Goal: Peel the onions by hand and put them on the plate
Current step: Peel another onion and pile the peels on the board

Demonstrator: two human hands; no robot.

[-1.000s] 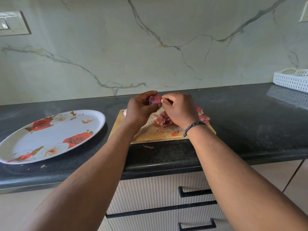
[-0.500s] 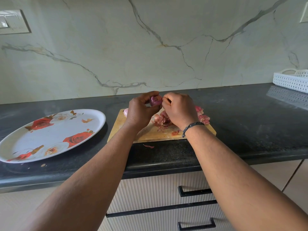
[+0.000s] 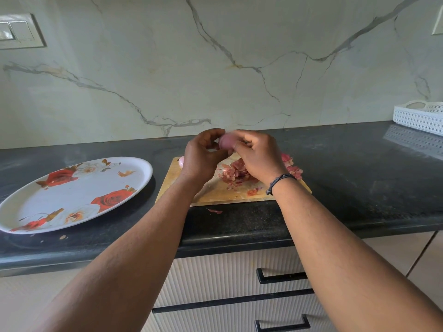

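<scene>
Both hands (image 3: 236,155) grip onion (image 3: 226,142), orientation blurred.

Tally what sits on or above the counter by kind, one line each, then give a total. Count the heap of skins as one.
Onions: 2, one held between left hand and right hand, one on the board, mostly hidden
Plates: 1
Cutting boards: 1
Peel heaps: 1
White baskets: 1
Total: 6

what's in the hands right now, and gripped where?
One small onion, held above the cutting board. Left hand pinches its left side, right hand pinches its right side. Exact finger contact is blurred.
</scene>
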